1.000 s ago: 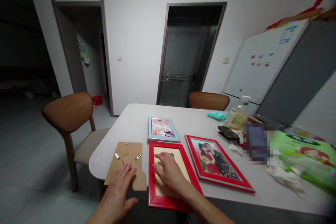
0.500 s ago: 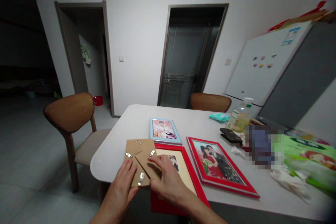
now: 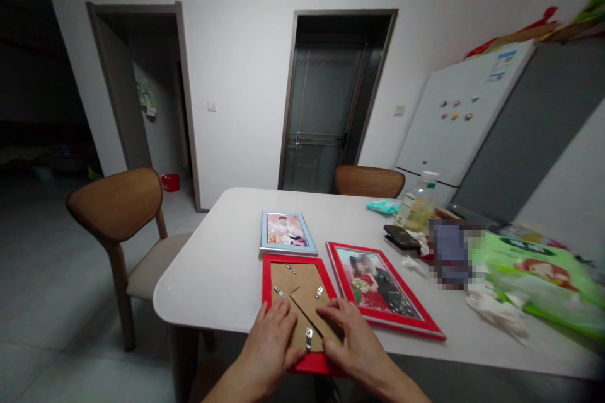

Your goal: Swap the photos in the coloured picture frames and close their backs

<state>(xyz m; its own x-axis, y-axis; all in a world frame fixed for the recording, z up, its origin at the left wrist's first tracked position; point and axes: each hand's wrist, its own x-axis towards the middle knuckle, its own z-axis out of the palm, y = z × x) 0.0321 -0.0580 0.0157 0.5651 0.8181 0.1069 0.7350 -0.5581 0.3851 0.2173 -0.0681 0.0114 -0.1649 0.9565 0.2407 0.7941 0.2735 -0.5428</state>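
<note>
A brown picture-frame backing board (image 3: 309, 286) with several metal clips and a slit for a stand lies within the red picture frame (image 3: 267, 278), which is face down at the table's near edge. My left hand (image 3: 271, 340) grips the board's lower left side, thumb near the bottom clip. On the lower right, my right hand (image 3: 357, 337) holds the board with bent fingers and thumb. Just behind sits a light blue framed photo (image 3: 286, 230). To the right lies a second red framed photo (image 3: 382, 289) of a couple, face up.
The white table (image 3: 212, 271) has rounded corners. On its right are a plastic bottle (image 3: 418, 204), a black wallet-like object (image 3: 401, 237), crumpled tissues (image 3: 496, 315) and a green tissue pack (image 3: 543, 271). Wooden chairs stand at the left (image 3: 118, 204) and the far side (image 3: 368, 181).
Both hands have carried the backing board rightward from beside the red frame onto it. The board now covers the cream sheet and small photo inside. The view has shifted slightly.
</note>
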